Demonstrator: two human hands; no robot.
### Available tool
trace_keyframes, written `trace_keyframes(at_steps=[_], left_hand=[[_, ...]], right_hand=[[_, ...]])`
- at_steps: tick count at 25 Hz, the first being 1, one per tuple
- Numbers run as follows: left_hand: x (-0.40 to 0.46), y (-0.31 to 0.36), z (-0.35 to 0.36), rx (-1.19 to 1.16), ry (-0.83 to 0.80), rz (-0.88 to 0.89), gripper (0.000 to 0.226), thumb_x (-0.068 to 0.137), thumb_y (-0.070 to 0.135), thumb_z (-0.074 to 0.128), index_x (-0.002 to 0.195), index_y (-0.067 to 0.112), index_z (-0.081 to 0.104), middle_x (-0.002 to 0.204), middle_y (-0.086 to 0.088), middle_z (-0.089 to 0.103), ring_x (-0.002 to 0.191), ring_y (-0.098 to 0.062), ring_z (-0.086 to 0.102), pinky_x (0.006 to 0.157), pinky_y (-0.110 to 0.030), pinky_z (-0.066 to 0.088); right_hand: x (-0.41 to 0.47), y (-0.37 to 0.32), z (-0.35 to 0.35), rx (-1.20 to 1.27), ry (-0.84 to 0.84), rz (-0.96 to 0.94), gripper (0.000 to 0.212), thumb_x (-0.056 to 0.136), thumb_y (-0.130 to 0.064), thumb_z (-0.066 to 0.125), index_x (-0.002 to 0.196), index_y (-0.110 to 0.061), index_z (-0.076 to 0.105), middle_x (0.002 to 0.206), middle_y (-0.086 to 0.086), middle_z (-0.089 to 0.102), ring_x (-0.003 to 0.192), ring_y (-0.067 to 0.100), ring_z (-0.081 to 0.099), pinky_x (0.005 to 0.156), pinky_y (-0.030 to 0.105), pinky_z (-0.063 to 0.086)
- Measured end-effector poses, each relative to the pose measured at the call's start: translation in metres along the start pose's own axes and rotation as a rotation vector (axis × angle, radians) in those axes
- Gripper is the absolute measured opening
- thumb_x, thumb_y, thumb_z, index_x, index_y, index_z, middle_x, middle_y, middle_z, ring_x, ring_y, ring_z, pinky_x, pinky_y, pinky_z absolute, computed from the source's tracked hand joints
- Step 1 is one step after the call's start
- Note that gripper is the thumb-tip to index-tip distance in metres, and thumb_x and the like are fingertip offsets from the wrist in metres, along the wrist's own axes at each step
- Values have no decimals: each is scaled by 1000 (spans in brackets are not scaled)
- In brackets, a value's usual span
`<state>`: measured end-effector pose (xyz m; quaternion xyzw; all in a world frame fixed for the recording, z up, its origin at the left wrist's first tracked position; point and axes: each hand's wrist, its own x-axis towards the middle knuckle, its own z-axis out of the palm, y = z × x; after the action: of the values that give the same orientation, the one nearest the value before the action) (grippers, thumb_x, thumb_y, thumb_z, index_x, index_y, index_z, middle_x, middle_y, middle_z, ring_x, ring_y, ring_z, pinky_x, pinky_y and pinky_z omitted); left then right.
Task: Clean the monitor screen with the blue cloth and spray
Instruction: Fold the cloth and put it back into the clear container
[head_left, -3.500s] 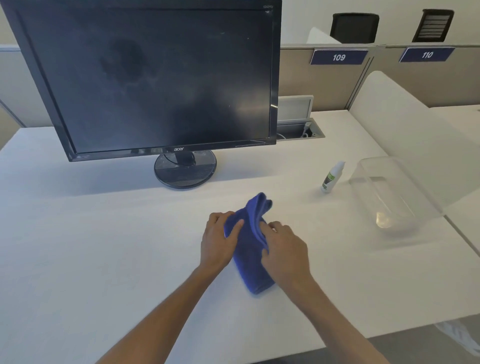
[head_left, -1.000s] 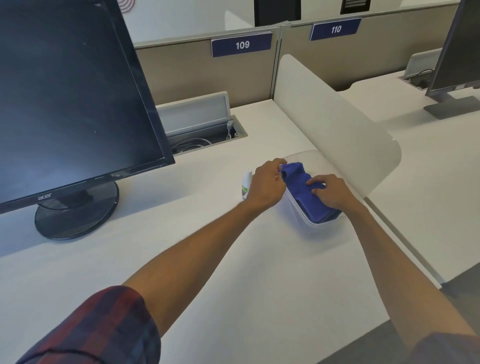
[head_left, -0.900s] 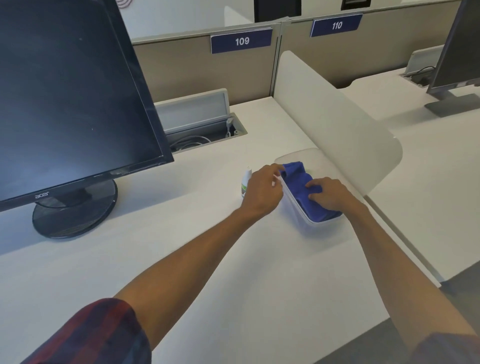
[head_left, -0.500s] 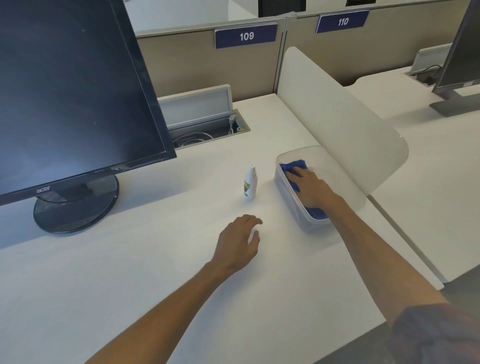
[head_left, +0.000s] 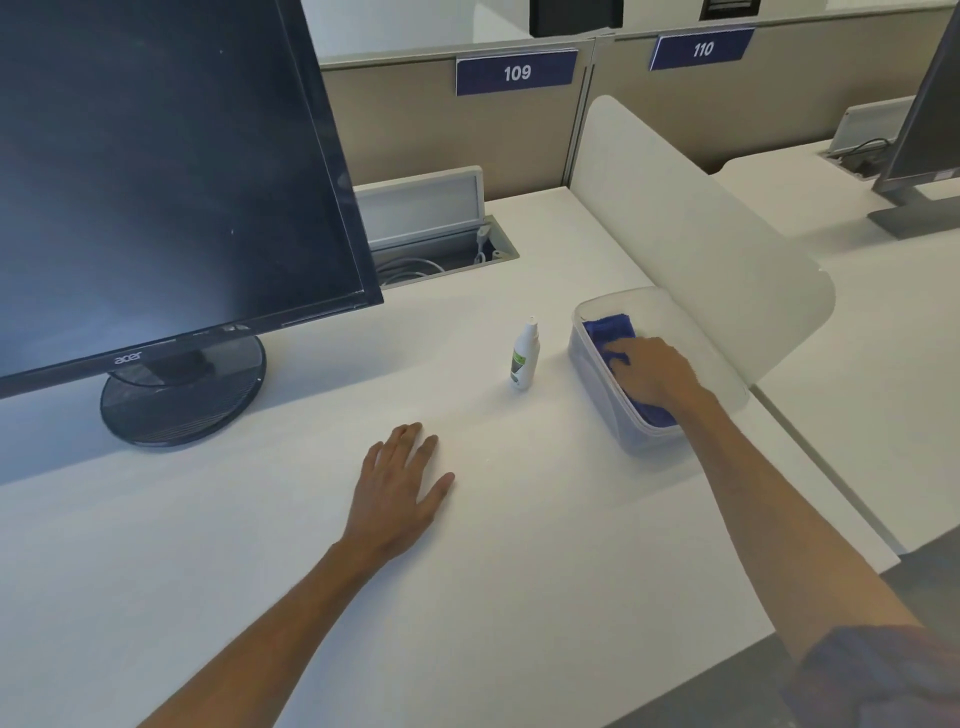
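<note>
The black monitor (head_left: 156, 171) stands at the left on its round base, its screen dark. A small white spray bottle (head_left: 524, 356) stands upright on the white desk (head_left: 519, 545). To its right, the folded blue cloth (head_left: 610, 332) lies inside a clear plastic box (head_left: 722, 374). My right hand (head_left: 652, 371) reaches into the box and presses flat on the cloth, hiding most of it. My left hand (head_left: 402, 491) rests flat on the desk, fingers spread, holding nothing.
A frosted divider panel (head_left: 691, 223) rises just behind the box. An open cable hatch (head_left: 441, 244) sits behind the monitor. A second desk with another monitor (head_left: 930, 119) lies to the right. The desk's front edge runs near my right elbow.
Both hands carried the cloth from the desk centre into the box. My left hand has since let go and settled flat on the desk; my right hand stays on the cloth.
</note>
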<state>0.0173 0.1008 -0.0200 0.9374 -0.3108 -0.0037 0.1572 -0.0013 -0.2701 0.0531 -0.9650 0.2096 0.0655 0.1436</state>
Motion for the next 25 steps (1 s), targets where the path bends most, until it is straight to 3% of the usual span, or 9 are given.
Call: trace_keyframes(at_steps=[2,4,9,16,18,22,25], left_hand=[[-5,-13,-4,17,-25,-31,71,91,62,23,142,17,43,155,-6,33,145,-23,26,117,-43,22],[-12,-23,-7,19,-42,-45,75,90,65,18,145,18,38,158,-5,27,146,-23,22,118,-43,18],[-23,-33,-9,-4,-54,-33,77,89,67,11,150,22,26,162,0,16,149,-18,12,120,-36,6],[-25,-35,-7,-21,-50,-35,70,92,63,18,151,25,23,162,2,12,149,-14,7,121,-34,0],[-23,-35,-6,-22,-41,-29,70,92,62,19,151,25,24,162,2,13,149,-14,8,121,-35,2],[-21,-36,-5,-1,-33,-30,67,93,61,22,150,25,26,162,2,14,149,-14,8,121,-36,2],[-22,-38,-3,15,-27,-28,66,93,60,23,149,25,26,162,3,15,148,-14,8,121,-36,3]], right_hand=[[-12,-31,-15,120,308,-4,37,98,-20,40,127,-23,63,118,6,68,101,31,62,82,36,46],[-20,-65,-24,264,484,-60,33,98,-22,43,123,-23,66,119,1,69,101,25,63,82,32,44],[-12,-107,-11,352,292,-144,41,92,-54,54,125,-31,60,113,-14,66,97,8,60,82,33,45],[-6,-113,1,289,346,-129,27,92,-45,59,108,-25,65,95,-3,71,90,21,64,71,31,43],[-11,-109,-13,319,411,-118,28,90,-47,61,107,-26,66,90,-2,73,87,23,65,73,33,46],[-22,-83,-59,304,711,-55,34,86,-50,65,107,-24,68,86,4,76,82,27,67,71,31,45],[-21,-50,-85,258,807,-7,37,87,-49,66,110,-19,67,95,8,76,85,27,69,72,29,42]])
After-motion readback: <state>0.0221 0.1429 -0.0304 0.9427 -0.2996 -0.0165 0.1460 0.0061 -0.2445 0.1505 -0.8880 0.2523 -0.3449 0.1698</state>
